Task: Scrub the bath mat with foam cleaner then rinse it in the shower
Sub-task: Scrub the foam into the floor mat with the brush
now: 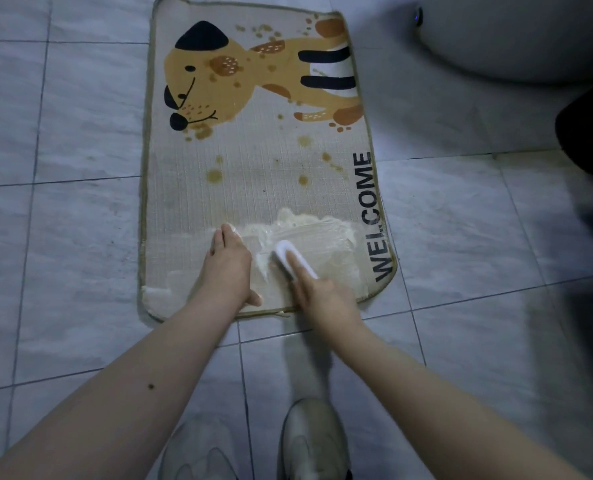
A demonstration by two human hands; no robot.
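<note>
Foam (308, 233) smeared on stained mat (253, 161).

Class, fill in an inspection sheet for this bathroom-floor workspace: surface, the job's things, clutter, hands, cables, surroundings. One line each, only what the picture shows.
Surface: pale grey marbled floor tiles with dark grout lines.
Job's things: beige bath mat with a cartoon dog and the word WELCOME lies flat; brown stain spots mid-mat; white foam smeared on the near end; white oval scrub brush sits in the foam.
Clutter: nothing seen.
Hands: left hand presses flat on the mat beside the foam; right hand holds the brush, one finger along its top.
Cables: nothing seen.
Surroundings: white rounded toilet base top right; dark blurred shape at the right edge, unidentifiable; pale shoes at the bottom.
</note>
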